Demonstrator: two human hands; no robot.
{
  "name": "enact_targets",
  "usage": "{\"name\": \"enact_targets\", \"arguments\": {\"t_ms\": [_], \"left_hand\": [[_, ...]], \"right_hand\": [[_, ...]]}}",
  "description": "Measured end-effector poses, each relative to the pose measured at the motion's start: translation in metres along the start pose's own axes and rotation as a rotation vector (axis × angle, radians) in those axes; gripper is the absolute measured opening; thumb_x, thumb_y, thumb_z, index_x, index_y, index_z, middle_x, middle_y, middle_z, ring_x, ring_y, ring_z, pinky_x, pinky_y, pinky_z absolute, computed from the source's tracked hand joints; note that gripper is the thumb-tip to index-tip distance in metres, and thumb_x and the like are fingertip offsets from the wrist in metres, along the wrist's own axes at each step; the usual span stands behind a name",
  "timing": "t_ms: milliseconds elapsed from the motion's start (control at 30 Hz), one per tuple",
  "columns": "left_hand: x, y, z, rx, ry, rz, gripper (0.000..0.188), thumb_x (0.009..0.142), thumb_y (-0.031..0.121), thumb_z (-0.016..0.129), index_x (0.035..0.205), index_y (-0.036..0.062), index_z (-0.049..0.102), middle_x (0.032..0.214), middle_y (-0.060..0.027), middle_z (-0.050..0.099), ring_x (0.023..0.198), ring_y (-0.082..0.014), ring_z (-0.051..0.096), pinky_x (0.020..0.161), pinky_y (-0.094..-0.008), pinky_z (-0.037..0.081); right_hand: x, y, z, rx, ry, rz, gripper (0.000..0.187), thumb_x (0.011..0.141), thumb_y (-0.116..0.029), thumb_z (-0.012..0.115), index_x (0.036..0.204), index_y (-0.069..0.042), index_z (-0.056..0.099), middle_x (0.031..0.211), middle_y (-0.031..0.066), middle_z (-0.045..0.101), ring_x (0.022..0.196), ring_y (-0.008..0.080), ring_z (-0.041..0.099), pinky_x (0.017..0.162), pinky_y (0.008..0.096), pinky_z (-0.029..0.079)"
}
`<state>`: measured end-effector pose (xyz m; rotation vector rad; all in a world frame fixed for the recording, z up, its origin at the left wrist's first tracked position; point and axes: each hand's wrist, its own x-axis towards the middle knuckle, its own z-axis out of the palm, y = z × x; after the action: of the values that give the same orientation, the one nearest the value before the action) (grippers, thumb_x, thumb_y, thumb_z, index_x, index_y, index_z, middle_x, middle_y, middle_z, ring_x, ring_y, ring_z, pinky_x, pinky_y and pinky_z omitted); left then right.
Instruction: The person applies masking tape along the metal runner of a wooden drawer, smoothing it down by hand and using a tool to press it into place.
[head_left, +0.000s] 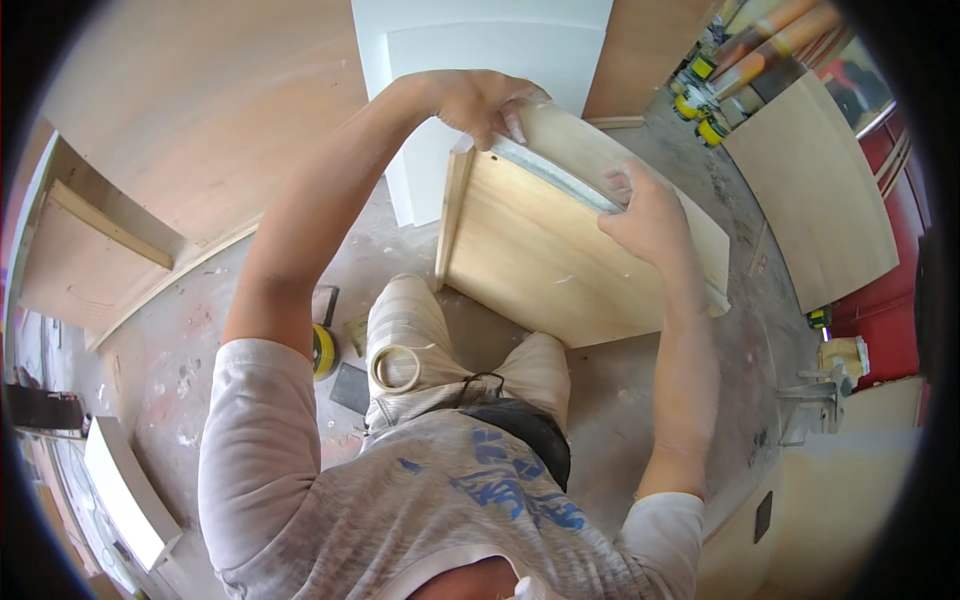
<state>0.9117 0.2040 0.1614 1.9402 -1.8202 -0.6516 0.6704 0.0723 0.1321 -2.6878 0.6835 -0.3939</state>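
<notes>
A pale wooden box-like piece (pixel 560 265) stands tilted on the floor before my knees, with a broad light panel (pixel 665 195) along its far side. A straight grey strip (pixel 550 172) lies along its top edge. My left hand (pixel 485 105) is bent over the strip's far left end, fingers curled down and thumb against the edge. At the strip's other end my right hand (pixel 648 215) grips with its thumb on the near side and bent fingers on the far side. My palms hide both ends of the strip.
White panels (pixel 490 60) lean behind the box. A roll of masking tape (pixel 396 368) rests on my thigh. By my left leg stands a yellow-and-black can (pixel 323 350). A curved-looking wooden panel (pixel 815 190) leans at right, and several yellow-and-black tins (pixel 690 103) stand beyond.
</notes>
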Motion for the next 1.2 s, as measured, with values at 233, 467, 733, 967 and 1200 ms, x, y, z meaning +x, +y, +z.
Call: {"name": "enact_targets", "arguments": {"t_ms": [233, 467, 733, 967, 1200], "left_hand": [[0.002, 0.008, 0.010, 0.210, 0.010, -0.048, 0.093, 0.062, -0.007, 0.065, 0.146, 0.0123, 0.031, 0.110, -0.0152, 0.064, 0.103, -0.0290, 0.062, 0.089, -0.0382, 0.051], [-0.016, -0.004, 0.021, 0.446, 0.426, 0.177, 0.070, 0.066, -0.002, 0.072, 0.130, 0.0119, 0.048, 0.098, -0.0117, 0.063, 0.099, -0.0314, 0.061, 0.088, -0.0396, 0.050], [-0.031, -0.002, 0.099, 0.606, 0.809, 0.431, 0.021, 0.076, 0.003, 0.064, 0.096, 0.0097, 0.065, 0.085, -0.0059, 0.064, 0.079, -0.0244, 0.061, 0.077, -0.0341, 0.048], [-0.032, -0.003, 0.081, 0.630, 0.741, 0.387, 0.026, 0.082, 0.009, 0.061, 0.108, 0.0093, 0.063, 0.086, -0.0070, 0.065, 0.081, -0.0253, 0.062, 0.081, -0.0354, 0.047], [-0.052, -0.010, 0.055, 0.459, 0.802, 0.327, 0.032, 0.080, 0.006, 0.067, 0.112, 0.0059, 0.063, 0.091, -0.0119, 0.066, 0.083, -0.0287, 0.064, 0.079, -0.0368, 0.050]], "right_hand": [[-0.001, 0.001, -0.001, -0.011, -0.018, 0.024, 0.049, 0.066, -0.013, 0.067, 0.113, -0.007, 0.057, 0.105, 0.0128, 0.067, 0.098, 0.0323, 0.064, 0.085, 0.0414, 0.050], [-0.003, 0.001, -0.003, 0.048, 0.029, 0.018, 0.047, 0.066, -0.014, 0.068, 0.111, -0.006, 0.057, 0.098, 0.0129, 0.068, 0.095, 0.0328, 0.064, 0.083, 0.0407, 0.050], [-0.009, 0.002, 0.000, 0.037, 0.044, 0.012, 0.042, 0.066, -0.012, 0.067, 0.107, -0.007, 0.058, 0.094, 0.0119, 0.069, 0.091, 0.0313, 0.066, 0.081, 0.0402, 0.051], [-0.008, 0.003, 0.001, 0.032, 0.078, -0.021, 0.039, 0.065, -0.013, 0.068, 0.103, -0.007, 0.058, 0.093, 0.0119, 0.069, 0.090, 0.0312, 0.066, 0.080, 0.0402, 0.051], [-0.007, 0.002, 0.004, 0.037, 0.065, 0.033, 0.040, 0.064, -0.013, 0.069, 0.102, -0.008, 0.058, 0.095, 0.0107, 0.070, 0.089, 0.0304, 0.066, 0.080, 0.0400, 0.051]]}}
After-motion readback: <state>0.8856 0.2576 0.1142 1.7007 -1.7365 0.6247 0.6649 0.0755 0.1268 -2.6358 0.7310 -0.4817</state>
